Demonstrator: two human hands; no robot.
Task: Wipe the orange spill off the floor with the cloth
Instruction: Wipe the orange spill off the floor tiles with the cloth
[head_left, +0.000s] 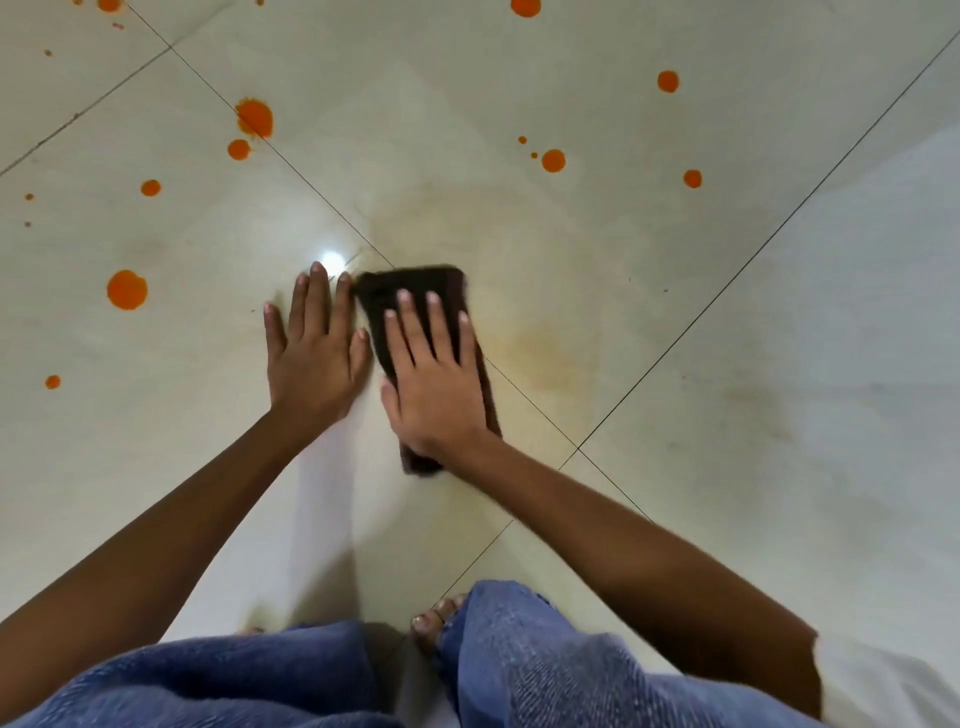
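A dark brown folded cloth (410, 291) lies flat on the pale tiled floor (779, 338). My right hand (434, 379) presses down on it with the fingers spread. My left hand (314, 353) rests flat on the bare tile just left of the cloth, fingers apart, holding nothing. Orange drops dot the floor: a big one (127, 289) to the far left, a splash (254, 117) on a tile joint above, and others (553, 160) to the upper right. A faint yellowish smear (540, 348) shows right of the cloth.
My knees in blue jeans (519, 654) fill the bottom edge, with bare toes (434, 618) between them. Dark grout lines cross diagonally under the cloth. A light reflection (332, 259) glares on the tile near my left fingertips.
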